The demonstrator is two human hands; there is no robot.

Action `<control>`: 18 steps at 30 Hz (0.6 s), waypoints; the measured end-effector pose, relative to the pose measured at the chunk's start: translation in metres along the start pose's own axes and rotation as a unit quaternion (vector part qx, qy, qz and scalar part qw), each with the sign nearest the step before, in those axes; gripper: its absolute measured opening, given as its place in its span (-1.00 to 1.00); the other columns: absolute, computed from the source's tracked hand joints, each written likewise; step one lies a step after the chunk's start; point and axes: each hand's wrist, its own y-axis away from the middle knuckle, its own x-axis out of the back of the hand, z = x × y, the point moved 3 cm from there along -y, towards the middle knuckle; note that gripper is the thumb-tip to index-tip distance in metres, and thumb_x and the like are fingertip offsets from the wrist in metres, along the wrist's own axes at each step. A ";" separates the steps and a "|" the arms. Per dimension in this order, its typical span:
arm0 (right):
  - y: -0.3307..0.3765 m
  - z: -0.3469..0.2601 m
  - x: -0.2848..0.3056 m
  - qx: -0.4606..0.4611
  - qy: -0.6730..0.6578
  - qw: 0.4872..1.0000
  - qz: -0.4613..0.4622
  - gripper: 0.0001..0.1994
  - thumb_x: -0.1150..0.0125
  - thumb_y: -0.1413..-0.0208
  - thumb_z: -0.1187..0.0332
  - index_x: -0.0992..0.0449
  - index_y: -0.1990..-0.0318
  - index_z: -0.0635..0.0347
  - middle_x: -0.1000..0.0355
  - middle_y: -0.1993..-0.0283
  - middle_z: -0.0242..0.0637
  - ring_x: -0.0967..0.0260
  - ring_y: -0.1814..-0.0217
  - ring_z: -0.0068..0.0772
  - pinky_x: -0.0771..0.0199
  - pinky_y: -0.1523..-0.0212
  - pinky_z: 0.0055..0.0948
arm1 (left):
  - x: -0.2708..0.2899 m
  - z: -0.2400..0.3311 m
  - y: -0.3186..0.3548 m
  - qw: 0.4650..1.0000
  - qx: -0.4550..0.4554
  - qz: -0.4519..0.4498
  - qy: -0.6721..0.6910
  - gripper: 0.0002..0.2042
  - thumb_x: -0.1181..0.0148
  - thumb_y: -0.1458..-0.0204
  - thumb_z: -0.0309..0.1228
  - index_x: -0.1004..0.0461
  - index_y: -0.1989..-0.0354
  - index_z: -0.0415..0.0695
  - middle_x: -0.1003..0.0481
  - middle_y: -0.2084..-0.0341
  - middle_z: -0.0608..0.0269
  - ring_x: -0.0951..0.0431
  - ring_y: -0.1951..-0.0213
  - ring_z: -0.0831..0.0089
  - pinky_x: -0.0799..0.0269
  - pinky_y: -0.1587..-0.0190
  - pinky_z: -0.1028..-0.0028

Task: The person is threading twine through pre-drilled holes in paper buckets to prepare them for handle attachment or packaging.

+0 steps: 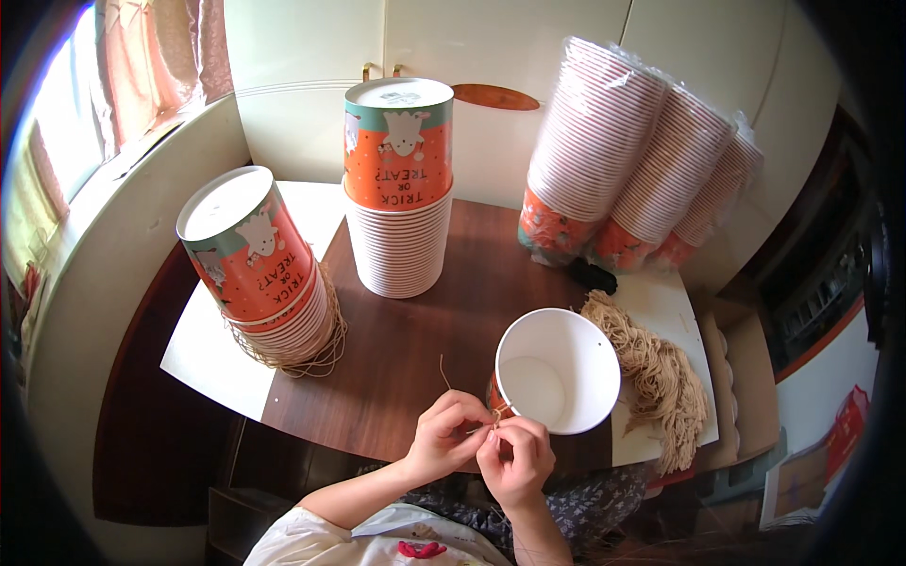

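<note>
A white-lined paper bucket [596, 363] with an orange outside lies tipped at the table's front edge, its mouth turned up toward me. Beside its left rim, the fingertips of my left hand [445, 434] pinch a thin tan cord [444, 371], whose loose end sticks up above the hand. My right hand [517, 462] is closed too, its thumb and forefinger pressed on the same cord where it meets the bucket. A small hole shows in the rim on the far right side. The fingers partly hide the cord between them.
A hank of tan cords [661, 382] lies right of the bucket. Upside-down nested buckets stand in a left stack [255, 255], ringed with cords, and a middle stack [396, 236]. Plastic-wrapped bucket stacks [604, 132] lean at the back right. A cardboard box [755, 387] sits beyond the table's right edge.
</note>
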 end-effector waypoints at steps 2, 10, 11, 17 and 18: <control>0.001 0.002 -0.002 -0.018 -0.060 0.998 0.006 -0.83 -0.17 0.18 0.55 -0.32 0.40 0.17 -0.40 0.43 -0.29 -0.39 0.47 -0.30 -0.45 0.50 -0.42 | 0.000 -0.004 0.001 1.000 -0.001 0.012 -0.002 -0.88 -0.21 0.21 -0.62 -0.43 0.45 -0.23 -0.38 0.43 0.22 -0.40 0.38 0.47 -0.30 0.39 0.59; 0.003 0.006 -0.004 -0.073 -0.231 0.968 -0.057 -0.82 -0.13 0.16 0.62 -0.28 0.38 0.23 -0.40 0.39 -0.23 -0.34 0.47 -0.47 -0.38 0.49 -0.60 | 0.000 -0.008 0.001 1.000 -0.001 0.013 -0.001 -0.88 -0.21 0.21 -0.61 -0.39 0.50 -0.24 -0.36 0.45 0.23 -0.38 0.39 0.48 -0.29 0.39 0.60; 0.003 0.006 -0.005 -0.083 -0.296 0.948 -0.084 -0.83 -0.07 0.11 0.64 -0.25 0.36 0.26 -0.39 0.35 -0.19 -0.30 0.47 -0.58 -0.33 0.50 -0.70 | 0.001 -0.009 0.001 1.000 -0.014 0.015 0.002 -0.89 -0.20 0.18 -0.60 -0.39 0.47 -0.23 -0.36 0.44 0.26 -0.35 0.44 0.56 -0.25 0.47 0.64; -0.005 0.017 0.020 -0.095 -0.230 0.963 -0.101 -0.81 -0.01 0.07 0.64 -0.31 0.26 0.28 -0.37 0.27 -0.15 -0.20 0.51 -0.66 -0.25 0.51 -0.74 | 0.000 -0.017 0.002 0.974 0.109 0.009 0.197 -0.92 -0.12 0.04 -0.55 -0.35 0.40 -0.22 -0.33 0.40 0.35 -0.33 0.42 0.67 -0.25 0.44 0.70; -0.017 0.015 0.024 -0.066 -0.150 0.982 -0.094 -0.79 -0.14 0.19 0.62 -0.40 0.32 0.22 -0.37 0.29 -0.27 -0.25 0.48 -0.54 -0.29 0.47 -0.62 | 0.000 -0.019 0.001 0.959 0.129 0.000 0.252 -0.93 -0.11 0.03 -0.54 -0.35 0.39 -0.22 -0.33 0.40 0.36 -0.33 0.41 0.68 -0.25 0.41 0.69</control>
